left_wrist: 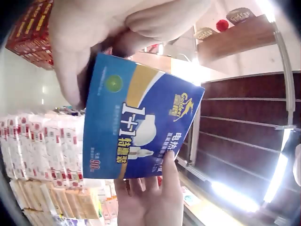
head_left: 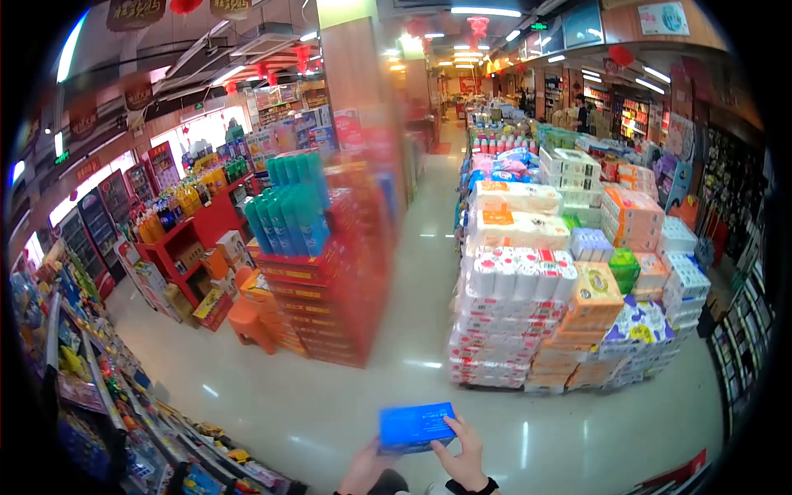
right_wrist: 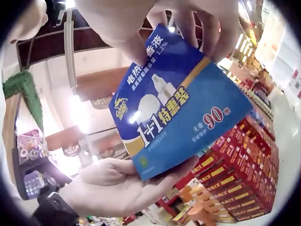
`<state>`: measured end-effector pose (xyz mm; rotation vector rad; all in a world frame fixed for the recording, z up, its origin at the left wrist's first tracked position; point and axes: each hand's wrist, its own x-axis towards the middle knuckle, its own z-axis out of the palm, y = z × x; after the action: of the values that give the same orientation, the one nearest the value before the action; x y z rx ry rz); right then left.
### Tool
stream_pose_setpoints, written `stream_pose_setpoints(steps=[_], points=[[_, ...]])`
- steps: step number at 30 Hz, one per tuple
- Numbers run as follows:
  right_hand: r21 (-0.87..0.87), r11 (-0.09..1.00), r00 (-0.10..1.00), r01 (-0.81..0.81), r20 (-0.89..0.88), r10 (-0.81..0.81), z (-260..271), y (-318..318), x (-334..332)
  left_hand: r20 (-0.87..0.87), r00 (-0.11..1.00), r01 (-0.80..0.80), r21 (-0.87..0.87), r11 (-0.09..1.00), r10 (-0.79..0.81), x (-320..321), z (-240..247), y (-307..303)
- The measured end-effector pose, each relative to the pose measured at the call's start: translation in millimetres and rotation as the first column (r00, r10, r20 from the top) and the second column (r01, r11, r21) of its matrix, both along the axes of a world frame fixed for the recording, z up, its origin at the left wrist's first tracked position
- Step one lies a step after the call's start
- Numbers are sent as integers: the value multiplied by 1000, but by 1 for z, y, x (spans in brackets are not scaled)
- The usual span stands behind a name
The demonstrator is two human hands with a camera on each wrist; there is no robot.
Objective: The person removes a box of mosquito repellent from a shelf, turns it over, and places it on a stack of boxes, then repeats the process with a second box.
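Observation:
Both hands hold up a blue box of electric mosquito-repellent liquid (head_left: 417,425) low in the head view. Its printed front (right_wrist: 178,103) shows a bottle, a heater, "1+1" and "90" in the right wrist view. My right hand (head_left: 464,456) grips the right end, thumb on the printed front and fingers behind. At the opposite end, my left hand (head_left: 363,470) holds the lower edge and corner. In the left wrist view the box (left_wrist: 136,127) sits against that hand's thumb and fingers, and part of the fingers is hidden behind it.
Stacked toilet paper packs (head_left: 524,276) stand ahead on the right. Left of the aisle is a pile of red boxes (head_left: 318,318) topped with teal spray cans (head_left: 285,223), beside an orange stool (head_left: 247,322). Shelves of small goods (head_left: 107,404) run along the near left.

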<state>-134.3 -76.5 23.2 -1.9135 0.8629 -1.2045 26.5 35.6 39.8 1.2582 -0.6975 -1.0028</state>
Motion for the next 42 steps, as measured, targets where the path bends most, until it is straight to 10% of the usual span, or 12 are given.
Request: stream_pose_setpoints(steps=[8, 11, 12, 36, 39, 42], points=[[-34, 999, 1000, 28, 14, -27, -13, -106, 70, 294, 956, -23, 122, 992, -14, 61, 1, -102], [-63, 998, 1000, -1, 7, 2, -7, -139, 102, -36, 994, 103, 101, 990, -100, 127, -65, -147], [-61, 998, 1000, -7, 4, 7, -5, -152, 114, -510, 849, 89, -117, 989, -137, 143, -66, -159], [19, 974, 974, -224, -35, 225, -1, -424, 333, -588, 808, -55, -31, 998, 26, 339, -46, -399], [-8, 976, 974, -217, -62, 216, 8, -470, 349, -477, 878, -13, -127, 992, -50, 361, -71, -429], [136, 945, 955, -297, 24, 297, 5, -528, 369, -301, 932, -200, 33, 979, 201, 371, -51, -476]])
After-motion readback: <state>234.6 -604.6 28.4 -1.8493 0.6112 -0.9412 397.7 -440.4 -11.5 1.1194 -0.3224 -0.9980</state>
